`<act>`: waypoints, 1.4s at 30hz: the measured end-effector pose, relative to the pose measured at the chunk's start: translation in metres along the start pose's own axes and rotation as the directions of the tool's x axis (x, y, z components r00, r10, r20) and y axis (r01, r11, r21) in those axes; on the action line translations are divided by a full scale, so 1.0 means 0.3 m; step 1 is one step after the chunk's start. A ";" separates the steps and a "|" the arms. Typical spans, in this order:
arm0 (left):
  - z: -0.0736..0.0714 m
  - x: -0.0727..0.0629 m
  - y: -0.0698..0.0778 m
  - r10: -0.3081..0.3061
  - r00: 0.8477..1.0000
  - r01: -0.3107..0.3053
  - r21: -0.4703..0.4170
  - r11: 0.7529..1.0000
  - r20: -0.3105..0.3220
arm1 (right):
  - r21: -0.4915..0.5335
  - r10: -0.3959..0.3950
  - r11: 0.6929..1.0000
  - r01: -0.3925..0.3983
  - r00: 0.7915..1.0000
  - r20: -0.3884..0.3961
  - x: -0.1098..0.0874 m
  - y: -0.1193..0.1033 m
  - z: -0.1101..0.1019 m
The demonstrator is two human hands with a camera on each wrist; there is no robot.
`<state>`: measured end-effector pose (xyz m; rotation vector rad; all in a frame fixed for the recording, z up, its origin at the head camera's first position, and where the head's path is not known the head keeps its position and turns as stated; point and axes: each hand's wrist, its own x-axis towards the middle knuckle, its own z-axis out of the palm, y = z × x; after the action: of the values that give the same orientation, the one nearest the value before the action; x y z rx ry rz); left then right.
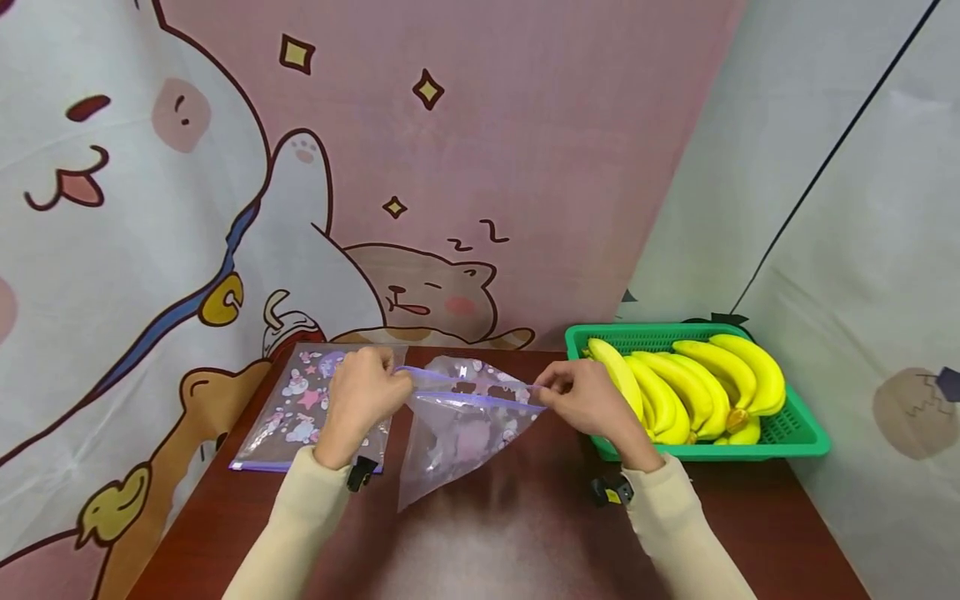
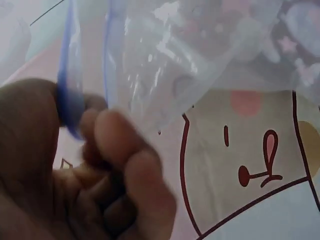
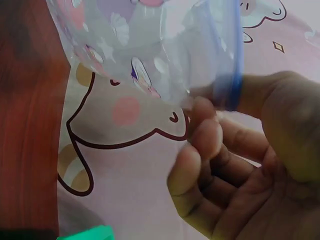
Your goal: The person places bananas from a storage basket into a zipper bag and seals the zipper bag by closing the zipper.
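A clear zip bag printed with pink and white figures hangs above the table, its purple zip edges parted at the top. My left hand pinches one end of the bag's mouth between thumb and fingers. At the opposite end, my right hand pinches the zip edge the same way. From close by, the left wrist view shows the left thumb against the purple strip. In the right wrist view the right fingers are curled at the bag's corner.
Another printed zip bag lies flat at the table's left, its purple slider end toward me. To the right stands a green basket holding several bananas. A cartoon-printed cloth hangs behind the brown table.
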<state>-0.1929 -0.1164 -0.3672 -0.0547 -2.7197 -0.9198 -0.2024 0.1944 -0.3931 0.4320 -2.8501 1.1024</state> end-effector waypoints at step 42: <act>0.114 -0.024 -0.018 0.013 0.967 0.160 -0.648 0.745 0.254 | 0.072 -0.031 0.997 0.030 0.999 0.015 -0.007 0.130 -0.050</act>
<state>-0.1948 -0.0999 -0.3984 -0.2114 -2.4446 -1.9916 -0.2119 0.2325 -0.4077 0.4887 -2.8150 1.2037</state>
